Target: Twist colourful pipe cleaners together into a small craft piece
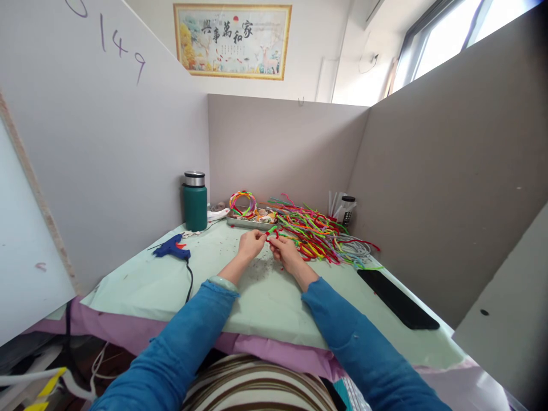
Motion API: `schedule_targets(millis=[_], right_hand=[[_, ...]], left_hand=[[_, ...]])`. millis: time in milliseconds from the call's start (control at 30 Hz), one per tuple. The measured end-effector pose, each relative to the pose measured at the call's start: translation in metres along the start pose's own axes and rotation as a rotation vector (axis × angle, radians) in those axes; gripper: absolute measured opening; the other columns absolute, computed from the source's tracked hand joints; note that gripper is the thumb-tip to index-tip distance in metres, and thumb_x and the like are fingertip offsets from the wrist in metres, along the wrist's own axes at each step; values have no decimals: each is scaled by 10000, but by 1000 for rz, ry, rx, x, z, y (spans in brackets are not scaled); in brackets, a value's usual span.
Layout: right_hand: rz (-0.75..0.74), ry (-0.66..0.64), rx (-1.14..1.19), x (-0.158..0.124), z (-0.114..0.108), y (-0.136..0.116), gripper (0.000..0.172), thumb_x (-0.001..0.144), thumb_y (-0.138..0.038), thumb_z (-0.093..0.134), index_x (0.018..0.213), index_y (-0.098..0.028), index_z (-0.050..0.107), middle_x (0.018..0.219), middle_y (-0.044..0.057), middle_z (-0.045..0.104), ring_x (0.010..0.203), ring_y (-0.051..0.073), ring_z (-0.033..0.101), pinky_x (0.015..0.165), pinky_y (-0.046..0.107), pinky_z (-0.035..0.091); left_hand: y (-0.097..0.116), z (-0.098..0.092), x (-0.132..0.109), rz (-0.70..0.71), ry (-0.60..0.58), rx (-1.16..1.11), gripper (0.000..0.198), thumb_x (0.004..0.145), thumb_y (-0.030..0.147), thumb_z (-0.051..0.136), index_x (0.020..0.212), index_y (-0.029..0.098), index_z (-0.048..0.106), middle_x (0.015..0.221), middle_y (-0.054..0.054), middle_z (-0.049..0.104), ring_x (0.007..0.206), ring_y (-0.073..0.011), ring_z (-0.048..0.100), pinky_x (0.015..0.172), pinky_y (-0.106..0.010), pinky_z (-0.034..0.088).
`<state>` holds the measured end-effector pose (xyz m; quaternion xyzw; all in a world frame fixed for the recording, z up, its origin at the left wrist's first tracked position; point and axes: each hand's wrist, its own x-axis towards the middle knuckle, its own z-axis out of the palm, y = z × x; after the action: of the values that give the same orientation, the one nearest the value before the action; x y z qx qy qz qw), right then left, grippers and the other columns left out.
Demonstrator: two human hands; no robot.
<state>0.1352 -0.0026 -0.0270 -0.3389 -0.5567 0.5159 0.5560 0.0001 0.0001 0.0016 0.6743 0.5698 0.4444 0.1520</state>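
A blue hot-glue gun [172,246] lies well to the left of the fingers and slightly nearer the body. A green flask [195,206] stands upright left of the fingers, well apart from them. A ring of multicoloured chenille stems [232,201] sits beyond the left fingers, at a metal tray [240,221]. The left hand [252,244] pinches the left side of a red-and-green chenille piece [272,230] between thumb and fingertips. The piece is located directly between the two sets of fingertips, at about equal reach for both hands; its green section slants away from the body and rightward from the left fingertips. The long axis of its red section cannot be determined. The right hand [286,252] pinches the piece's right side, thumb and forefinger pressed together. Immediately right of and beyond the right fingers lies a heap of loose chenille stems [314,222]. A black flat slab [398,298] lies farther right, nearer the body.
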Motion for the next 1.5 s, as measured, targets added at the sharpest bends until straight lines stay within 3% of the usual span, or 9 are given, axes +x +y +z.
schedule_targets(millis=[400, 600, 833, 1200, 1500], right_hand=[[-131, 92, -23, -3, 4, -5, 333, 688, -456, 647, 636, -179, 470, 536, -36, 505, 367, 44, 346, 369, 205, 232], [-167, 95, 3, -1, 2, -4, 360, 682, -462, 652, 596, -181, 444, 507, -43, 499, 351, 43, 338, 359, 206, 235], [-175, 107, 9, 1, 0, -2, 355, 693, -452, 643, 583, -183, 440, 491, -46, 492, 339, 42, 325, 358, 208, 223], [-180, 157, -27, 0, 0, -3, 338, 708, -429, 633, 568, -180, 451, 477, -40, 490, 340, 49, 324, 360, 213, 222], [-198, 156, -84, 0, 2, -4, 332, 708, -449, 620, 587, -189, 453, 488, -47, 493, 356, 58, 340, 373, 219, 246]], left_hand=[[-1, 0, -1, 60, -41, 20, 311, 786, 355, 491, 820, 149, 722, 702, -42, 675, 671, -136, 554, 613, -221, 355], [-2, 2, -4, 221, -145, 175, 319, 821, 322, 445, 837, 160, 720, 760, -48, 695, 683, -138, 553, 629, -218, 358], [0, 3, -8, 301, -205, 286, 328, 825, 306, 411, 813, 171, 710, 774, -53, 696, 693, -143, 556, 641, -217, 360], [1, 3, -11, 343, -248, 320, 302, 791, 293, 437, 854, 169, 704, 737, -35, 672, 605, -122, 510, 565, -219, 312], [-2, 3, -12, 324, -205, 342, 322, 810, 363, 433, 843, 196, 706, 729, -45, 665, 622, -133, 508, 563, -230, 286]])
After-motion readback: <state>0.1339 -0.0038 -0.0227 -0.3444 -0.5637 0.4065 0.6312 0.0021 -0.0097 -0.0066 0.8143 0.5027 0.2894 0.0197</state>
